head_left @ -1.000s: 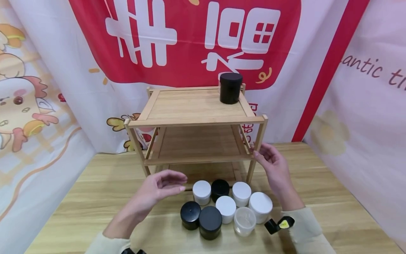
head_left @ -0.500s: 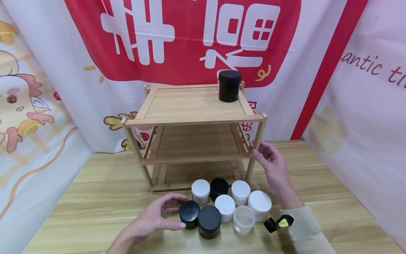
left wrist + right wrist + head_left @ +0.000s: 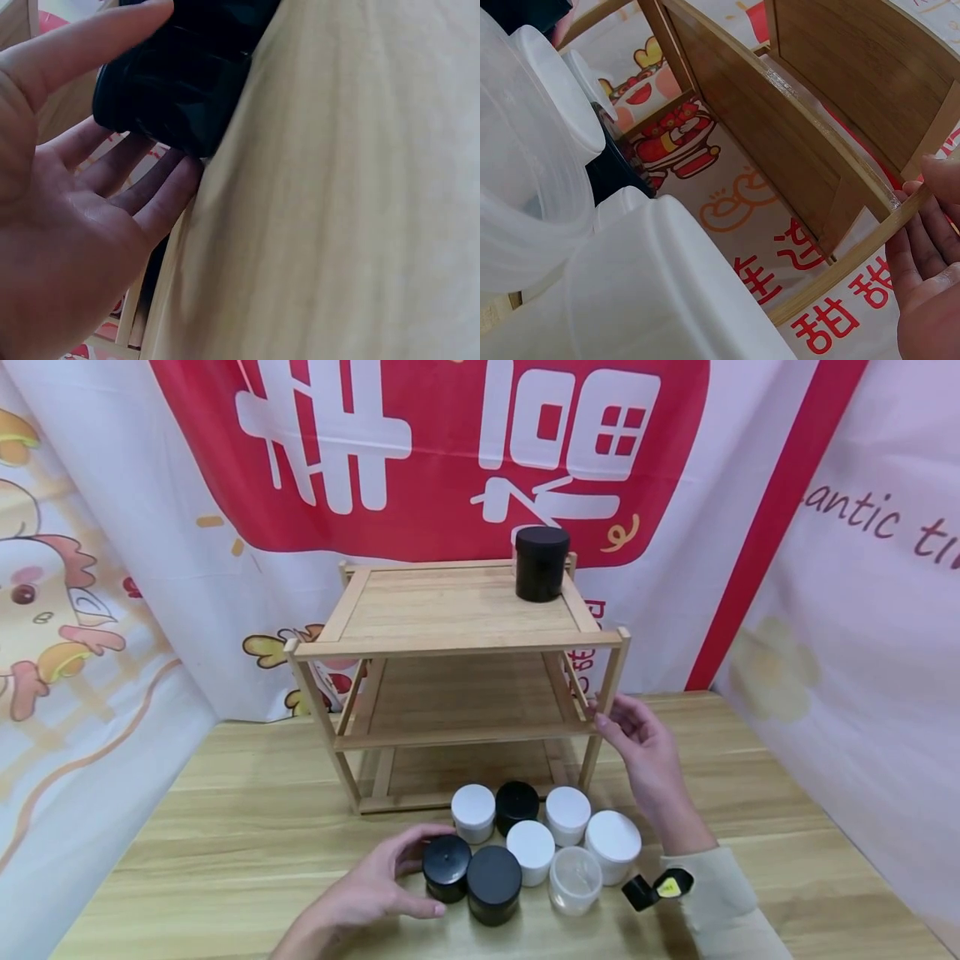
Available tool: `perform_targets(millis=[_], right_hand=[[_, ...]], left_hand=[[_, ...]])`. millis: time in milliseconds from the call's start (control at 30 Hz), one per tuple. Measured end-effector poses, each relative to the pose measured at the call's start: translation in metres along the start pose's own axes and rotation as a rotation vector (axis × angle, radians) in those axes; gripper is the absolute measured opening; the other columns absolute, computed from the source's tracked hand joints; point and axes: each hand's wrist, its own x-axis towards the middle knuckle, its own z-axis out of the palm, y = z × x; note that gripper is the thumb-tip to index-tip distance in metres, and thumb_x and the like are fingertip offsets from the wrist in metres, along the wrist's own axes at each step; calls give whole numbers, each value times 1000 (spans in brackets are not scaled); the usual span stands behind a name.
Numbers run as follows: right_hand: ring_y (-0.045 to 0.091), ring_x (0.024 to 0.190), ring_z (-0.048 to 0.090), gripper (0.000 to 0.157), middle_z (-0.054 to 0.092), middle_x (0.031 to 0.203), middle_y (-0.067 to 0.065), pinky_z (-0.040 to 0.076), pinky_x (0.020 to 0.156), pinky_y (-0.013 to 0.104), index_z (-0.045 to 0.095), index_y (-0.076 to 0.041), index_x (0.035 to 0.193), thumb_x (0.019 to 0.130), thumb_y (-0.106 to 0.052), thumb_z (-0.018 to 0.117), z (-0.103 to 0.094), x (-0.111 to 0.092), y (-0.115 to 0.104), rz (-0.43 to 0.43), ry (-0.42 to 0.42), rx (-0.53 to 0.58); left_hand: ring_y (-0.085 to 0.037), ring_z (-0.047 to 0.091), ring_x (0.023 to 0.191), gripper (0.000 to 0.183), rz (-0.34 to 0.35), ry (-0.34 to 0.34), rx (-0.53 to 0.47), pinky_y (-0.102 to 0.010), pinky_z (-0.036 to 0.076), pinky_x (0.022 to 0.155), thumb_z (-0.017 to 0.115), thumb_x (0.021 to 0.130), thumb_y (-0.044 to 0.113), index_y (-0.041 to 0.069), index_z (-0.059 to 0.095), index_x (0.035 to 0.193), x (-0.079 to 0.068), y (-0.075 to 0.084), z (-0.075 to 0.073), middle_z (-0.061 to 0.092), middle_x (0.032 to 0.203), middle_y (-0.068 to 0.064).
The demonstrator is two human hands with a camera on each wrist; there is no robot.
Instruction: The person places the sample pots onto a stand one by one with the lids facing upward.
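Lettering (image 3: 848,510) "antic"; left hand (image 3: 372,887) around black jar (image 3: 447,869); right hand (image 3: 651,760) gripping rack (image 3: 442,610)

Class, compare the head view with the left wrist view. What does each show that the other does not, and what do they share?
Only the head view shows the right hand holding the side of the wooden rack, the white jars, the clear jar and the tall black jar on the top shelf.

Only the left wrist view shows the left hand palm-on, with all four fingers spread.

Both show that hand's thumb and fingers around a small black jar, plus the tabletop and parts of the rack.
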Motion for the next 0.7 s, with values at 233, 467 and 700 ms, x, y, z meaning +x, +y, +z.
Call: perform_targets(millis=[233, 467, 700], right_hand=[[11, 121, 63, 48, 68, 139, 7, 56, 100, 17, 57, -5, 149, 107, -24, 69, -1, 0, 0, 9, 1, -3], [11, 123, 63, 49, 70, 135, -1, 56, 102, 17, 56, -5, 151, 107, -24, 69, -1, 0, 1, 8, -8, 9], [11, 123, 63, 50, 64, 146, 14, 56, 101, 16, 56, -7, 151, 107, -26, 69, -1, 1, 1, 14, -3, -18]], left_hand=[[-30, 63, 130, 69, -43, 57, 22, -17, 49, 105, 91, 83, 7, 11, 62, 145, 3, -3, 1, 65, 145, -16], [-21, 68, 123, 69, -34, 62, 23, -18, 52, 103, 91, 83, 8, 5, 62, 145, -1, -2, -3, 66, 142, -22], [-17, 68, 124, 70, -29, 81, 45, -17, 51, 104, 90, 84, 10, 4, 59, 147, -3, 4, -9, 66, 143, -23]])
